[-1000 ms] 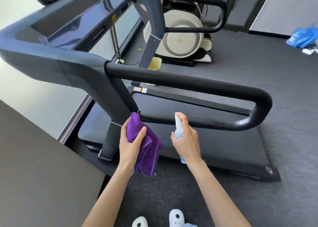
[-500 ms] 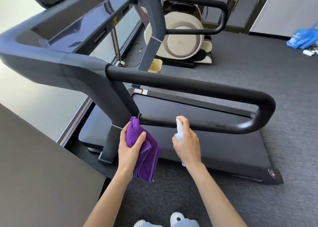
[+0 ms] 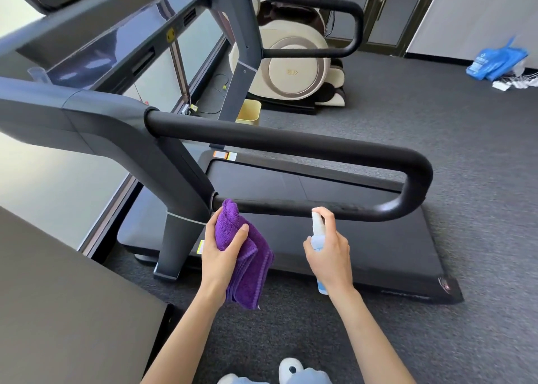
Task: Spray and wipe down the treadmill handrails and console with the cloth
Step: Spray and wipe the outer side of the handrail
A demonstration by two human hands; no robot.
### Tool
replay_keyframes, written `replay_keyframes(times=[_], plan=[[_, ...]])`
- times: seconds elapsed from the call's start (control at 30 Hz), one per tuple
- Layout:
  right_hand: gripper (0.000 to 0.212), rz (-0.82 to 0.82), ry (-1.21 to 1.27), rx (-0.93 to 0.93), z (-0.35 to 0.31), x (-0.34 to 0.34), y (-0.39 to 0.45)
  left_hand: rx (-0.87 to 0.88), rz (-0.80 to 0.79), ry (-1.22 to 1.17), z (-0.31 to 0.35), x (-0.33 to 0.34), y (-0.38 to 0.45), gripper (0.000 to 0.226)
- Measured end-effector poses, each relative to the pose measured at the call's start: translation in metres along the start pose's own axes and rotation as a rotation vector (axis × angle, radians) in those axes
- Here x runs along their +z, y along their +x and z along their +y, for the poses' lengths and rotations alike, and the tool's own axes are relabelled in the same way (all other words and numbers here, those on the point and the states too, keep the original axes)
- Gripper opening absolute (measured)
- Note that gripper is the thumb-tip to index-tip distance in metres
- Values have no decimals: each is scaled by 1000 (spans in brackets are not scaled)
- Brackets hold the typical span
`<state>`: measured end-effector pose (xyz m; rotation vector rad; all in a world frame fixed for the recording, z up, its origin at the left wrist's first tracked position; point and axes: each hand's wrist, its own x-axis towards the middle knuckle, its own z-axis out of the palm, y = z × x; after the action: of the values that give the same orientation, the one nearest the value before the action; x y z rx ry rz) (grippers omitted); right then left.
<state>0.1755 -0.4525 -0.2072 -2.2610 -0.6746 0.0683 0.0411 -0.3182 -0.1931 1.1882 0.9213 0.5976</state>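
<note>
Purple terry cloth [image 3: 243, 252] sits folded in our left hand [image 3: 222, 255], the thumb pressed across its front and the fingers [image 3: 210, 223] curled behind it, so the top edge nearly touches the lower bar of the near handrail [image 3: 291, 207] where it meets the grey upright [image 3: 174, 174]. Our right hand [image 3: 330, 252] wraps the small clear spray bottle [image 3: 318, 238], index finger hooked over the white nozzle. The bottle stands roughly upright, its long axis running from the base by our wrist up to the nozzle, which points away from us at the underside of that lower bar, just beside it. The handrail loop runs left to right across our view, from the upright out to its rounded bend on the right.

We judge the spraying step is at hand. With the nozzle this close and the bar this narrow, much of the mist could pass it and land on the running belt [image 3: 320, 252] below, leaving a slick patch. The cloth hangs loose beneath our grip, and a hasty wipe could drag its free corner unfolded. The console [image 3: 116, 43] lies well apart, up and to the left, apparently untouched.
</note>
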Motion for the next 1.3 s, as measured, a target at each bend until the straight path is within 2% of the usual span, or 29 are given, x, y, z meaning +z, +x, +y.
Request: replay_keyframes(times=[0.2,0.33,0.63,0.93,1.07,1.2,1.3], plan=[[58,94,47,8,8,-8,2,4,3,4,-3,12,-8,53],[62,75,40,-6,18,-23,0,-5,2,16,-6,21,-11,53],[62,171,24,91,52,-58,0,8,10,6,-11,48,-20,47],[57,198,74,131,65,-63,6,-1,-6,28,-21,55,-25,52],[58,207,74,61,59,-61,10,-2,3,22,-23,54,-26,53],[62,144,56,11,52,-58,14,-18,37,-3,-25,50,-25,52],[63,110,53,-32,43,-52,14,-29,102,-1,-23,43,-22,38]])
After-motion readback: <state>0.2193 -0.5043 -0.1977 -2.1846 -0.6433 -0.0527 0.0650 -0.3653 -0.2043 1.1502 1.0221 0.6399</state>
